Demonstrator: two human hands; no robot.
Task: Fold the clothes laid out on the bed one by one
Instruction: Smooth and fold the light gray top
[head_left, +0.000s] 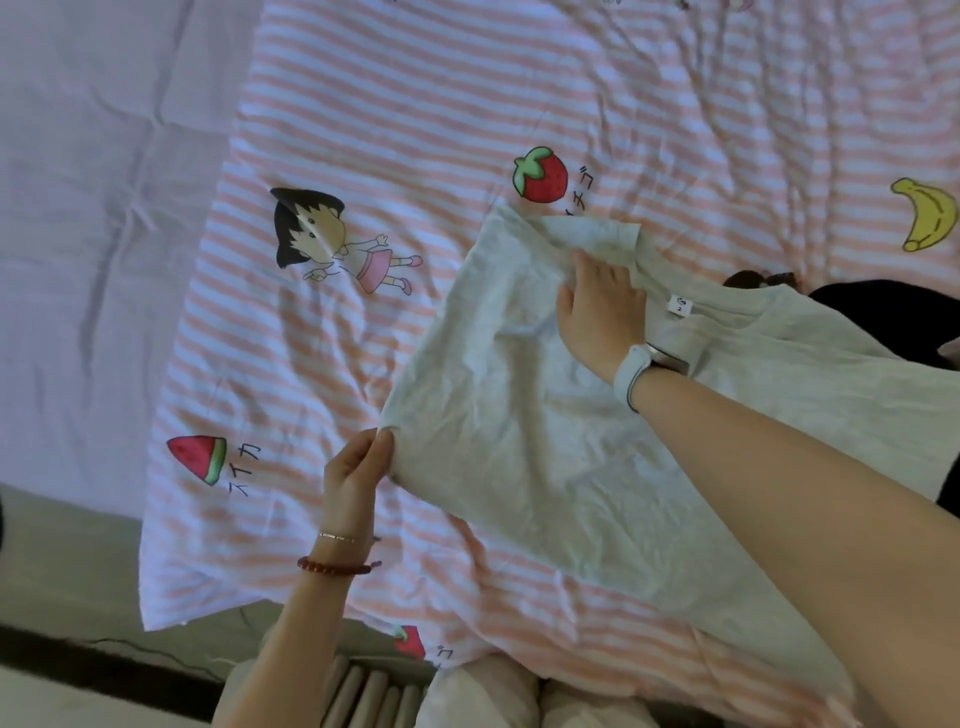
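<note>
Left hand (358, 467), bracelets (335, 565) on its wrist, pinches the near-left corner of the pale t-shirt (519, 441) between thumb and fingers. The shirt lies flat on the pink-striped bed cover (415, 104), right of centre, neck label (680, 304) up, one sleeve folded in. Further out, right hand (602, 306), with a watch (636, 376) on its wrist, rests palm-down, fingers straight, on the folded sleeve; dark clothing (883, 312) lies at the far right edge.

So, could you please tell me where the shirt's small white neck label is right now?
In the head view, the label sits right of centre on the pale T-shirt, just right of the right hand and above the wristband.
</note>
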